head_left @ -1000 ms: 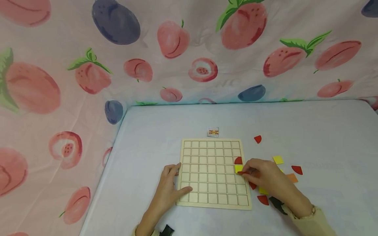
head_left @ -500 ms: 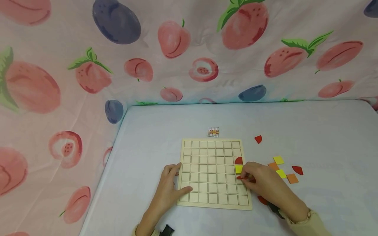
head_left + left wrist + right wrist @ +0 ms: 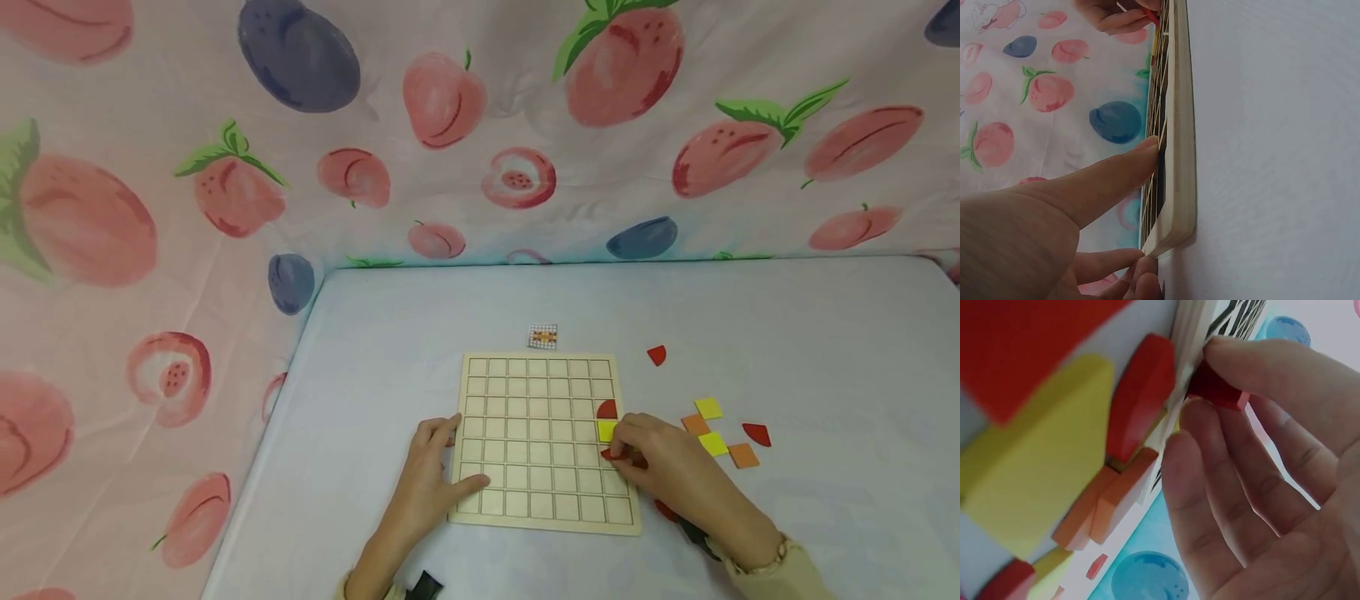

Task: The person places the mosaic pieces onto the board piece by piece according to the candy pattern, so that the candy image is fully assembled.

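Observation:
A pale wooden grid board [image 3: 517, 429] lies flat on the white table. My left hand [image 3: 423, 479] grips its left edge, with the thumb on the board face and the fingers against the side. At the board's right edge my right hand [image 3: 667, 467] pinches a red quarter-circle tile [image 3: 1219, 394] between thumb and fingertips, close over a cell in the rightmost column. Just above that cell sit a yellow square tile [image 3: 606, 431] and another red quarter-circle tile [image 3: 607, 409]. My right fingers partly hide the pinched tile in the head view.
Right of the board lie yellow square tiles [image 3: 708, 408], orange tiles [image 3: 744, 456] and red tiles [image 3: 757, 434]. One red tile [image 3: 657, 356] lies apart, farther back. A small printed pattern card [image 3: 543, 337] lies behind the board. Fruit-print cloth [image 3: 450, 192] rises behind the table.
My right hand has moved slightly toward me along the board's right edge with the red tile, from beside the yellow tile to the cell below it. The left hand stays put.

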Available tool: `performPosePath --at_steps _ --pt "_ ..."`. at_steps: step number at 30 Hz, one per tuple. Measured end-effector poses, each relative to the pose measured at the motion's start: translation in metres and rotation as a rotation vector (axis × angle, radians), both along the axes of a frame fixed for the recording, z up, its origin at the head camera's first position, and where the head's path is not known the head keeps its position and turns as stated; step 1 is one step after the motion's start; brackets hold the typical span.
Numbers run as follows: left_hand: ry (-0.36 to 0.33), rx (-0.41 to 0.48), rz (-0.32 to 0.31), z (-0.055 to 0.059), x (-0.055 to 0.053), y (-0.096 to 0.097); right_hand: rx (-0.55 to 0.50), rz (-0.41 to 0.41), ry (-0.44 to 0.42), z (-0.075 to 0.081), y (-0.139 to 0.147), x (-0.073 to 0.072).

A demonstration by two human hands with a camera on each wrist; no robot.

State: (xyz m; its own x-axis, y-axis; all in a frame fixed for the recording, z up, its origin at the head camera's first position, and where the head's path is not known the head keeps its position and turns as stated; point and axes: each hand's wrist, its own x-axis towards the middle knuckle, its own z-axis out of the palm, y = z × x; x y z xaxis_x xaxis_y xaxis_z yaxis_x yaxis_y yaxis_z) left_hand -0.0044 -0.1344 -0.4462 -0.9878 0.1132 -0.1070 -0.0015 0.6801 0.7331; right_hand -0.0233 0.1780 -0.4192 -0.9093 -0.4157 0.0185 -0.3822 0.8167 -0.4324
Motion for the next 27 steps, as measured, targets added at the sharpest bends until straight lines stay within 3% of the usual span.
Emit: performPosePath --at_steps 12,27 --pt "-0.001 -0.001 -0.001 -0.0005 -0.0012 0.0006 -0.044 0.067 -0.022 -0.0014 0.0107 -0.004" --pt "0.002 -0.003 0.002 -0.0005 -0.0006 0.0001 0.014 0.04 -0.048 -0.0035 0.0067 -0.0044"
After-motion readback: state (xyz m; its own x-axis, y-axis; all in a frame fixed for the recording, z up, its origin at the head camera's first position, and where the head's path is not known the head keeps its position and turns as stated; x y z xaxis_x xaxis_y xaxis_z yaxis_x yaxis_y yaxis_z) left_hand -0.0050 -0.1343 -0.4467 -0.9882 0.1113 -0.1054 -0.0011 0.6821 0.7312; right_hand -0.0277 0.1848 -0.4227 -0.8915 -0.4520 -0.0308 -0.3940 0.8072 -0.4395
